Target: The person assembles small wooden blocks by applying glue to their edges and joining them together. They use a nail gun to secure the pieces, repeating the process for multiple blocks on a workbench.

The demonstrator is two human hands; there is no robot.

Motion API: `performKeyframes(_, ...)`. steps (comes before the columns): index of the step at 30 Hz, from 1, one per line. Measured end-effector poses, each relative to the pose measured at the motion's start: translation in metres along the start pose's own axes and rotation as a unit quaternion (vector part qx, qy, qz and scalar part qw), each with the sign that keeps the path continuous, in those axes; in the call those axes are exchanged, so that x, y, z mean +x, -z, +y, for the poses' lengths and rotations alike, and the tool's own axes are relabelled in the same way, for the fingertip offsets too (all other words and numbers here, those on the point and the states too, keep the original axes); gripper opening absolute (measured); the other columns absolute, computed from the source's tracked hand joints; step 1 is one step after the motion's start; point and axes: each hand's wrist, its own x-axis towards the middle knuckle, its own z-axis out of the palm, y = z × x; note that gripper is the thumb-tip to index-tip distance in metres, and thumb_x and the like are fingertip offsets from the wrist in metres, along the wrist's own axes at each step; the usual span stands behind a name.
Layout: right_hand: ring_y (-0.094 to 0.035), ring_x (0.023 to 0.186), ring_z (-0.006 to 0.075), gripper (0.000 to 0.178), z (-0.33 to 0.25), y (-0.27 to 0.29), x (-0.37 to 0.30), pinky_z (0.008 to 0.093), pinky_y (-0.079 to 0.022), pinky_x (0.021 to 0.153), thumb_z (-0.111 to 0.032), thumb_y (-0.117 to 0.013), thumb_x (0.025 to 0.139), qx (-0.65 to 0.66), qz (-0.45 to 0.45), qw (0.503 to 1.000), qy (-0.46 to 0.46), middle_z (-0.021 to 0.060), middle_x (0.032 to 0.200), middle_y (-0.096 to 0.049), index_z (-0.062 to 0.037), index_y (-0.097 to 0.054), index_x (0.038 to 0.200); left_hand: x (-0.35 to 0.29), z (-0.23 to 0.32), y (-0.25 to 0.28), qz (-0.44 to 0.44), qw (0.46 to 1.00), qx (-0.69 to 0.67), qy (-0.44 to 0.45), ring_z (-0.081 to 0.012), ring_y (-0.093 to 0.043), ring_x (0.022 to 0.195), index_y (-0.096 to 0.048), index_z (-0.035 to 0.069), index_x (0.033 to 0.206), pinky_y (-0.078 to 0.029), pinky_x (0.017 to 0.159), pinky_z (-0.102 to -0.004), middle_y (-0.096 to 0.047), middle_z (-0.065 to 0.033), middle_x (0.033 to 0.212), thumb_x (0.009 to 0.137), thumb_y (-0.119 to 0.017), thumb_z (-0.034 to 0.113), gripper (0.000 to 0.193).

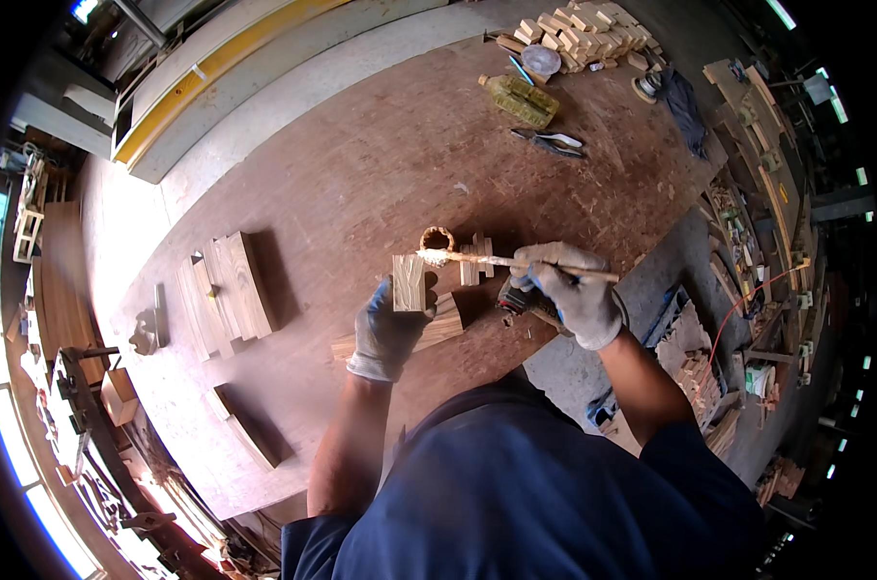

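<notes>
My left hand (385, 329), in a grey glove, holds a small wooden block (409, 282) upright above the brown workbench (361, 174). My right hand (569, 290), also gloved, grips a thin wooden stick (516, 262) whose tip carries pale glue and touches the block's top edge. A small round glue pot (438, 238) stands just behind the block. A longer wooden piece (438, 329) lies under my left hand. Small wooden pieces (476, 259) sit beside the pot.
Flat wooden boards (226, 290) lie at the left of the bench. A stack of small wooden blocks (584, 34), a yellowish bottle (522, 100), a round lid (541, 60) and a dark cloth (685, 106) lie at the far end. Clutter crowds the right side.
</notes>
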Motion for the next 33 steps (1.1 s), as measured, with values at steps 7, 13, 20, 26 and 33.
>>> performKeyframes(7,-0.077,0.092,0.0251,0.020,-0.013,-0.004,0.001,0.0338,-0.063,0.080,0.007,-0.070,0.090,-0.119,-0.106,0.972,0.173,0.0164,0.107,-0.077,0.0018,-0.078,0.108,0.004,-0.008,0.006,0.018,0.995,0.091,-0.037,-0.0300,-0.069,0.104,-0.059,0.001,0.146,-0.059,0.086,-0.0430,-0.071,-0.0196,0.128,0.112,-0.055,0.030,0.045)
performKeyframes(13,-0.075,0.088,0.0223,0.026,-0.024,-0.005,-0.014,0.0315,-0.061,0.075,0.010,-0.070,0.083,-0.110,-0.168,0.968,0.152,0.0178,0.109,-0.075,-0.0014,-0.082,0.103,0.012,-0.024,0.015,0.034,0.993,0.089,-0.062,-0.0313,-0.070,0.106,-0.059,-0.001,0.147,-0.060,0.089,-0.0447,-0.072,-0.0208,0.130,0.113,-0.053,0.029,0.045)
performKeyframes(20,-0.076,0.093,0.0261,0.024,-0.030,0.004,-0.005,0.0339,-0.061,0.078,0.006,-0.068,0.088,-0.063,-0.138,0.977,0.151,0.0182,0.109,-0.075,-0.0008,-0.082,0.105,0.014,-0.017,0.012,0.052,0.998,-0.044,-0.010,-0.0209,-0.075,0.102,-0.067,0.000,0.135,-0.061,0.088,-0.0359,-0.078,-0.0128,0.119,0.100,-0.069,0.009,0.036)
performKeyframes(26,-0.075,0.099,0.0292,0.021,-0.027,-0.009,0.009,0.0351,-0.062,0.082,0.003,-0.068,0.091,-0.141,-0.146,0.961,0.186,0.0246,0.115,-0.072,0.0020,-0.081,0.107,0.010,-0.008,0.008,0.039,0.998,0.049,-0.032,-0.0246,-0.071,0.102,-0.063,0.001,0.138,-0.059,0.088,-0.0394,-0.075,-0.0136,0.120,0.106,-0.062,0.020,0.037)
performKeyframes(33,-0.076,0.096,0.0293,0.033,-0.035,-0.009,-0.004,0.0350,-0.062,0.080,0.012,-0.070,0.082,-0.148,-0.227,0.945,0.186,0.0200,0.117,-0.072,-0.0052,-0.083,0.108,0.010,-0.016,0.010,0.035,0.998,0.036,-0.043,-0.0306,-0.069,0.107,-0.059,-0.001,0.144,-0.057,0.089,-0.0447,-0.071,-0.0185,0.129,0.113,-0.052,0.030,0.044)
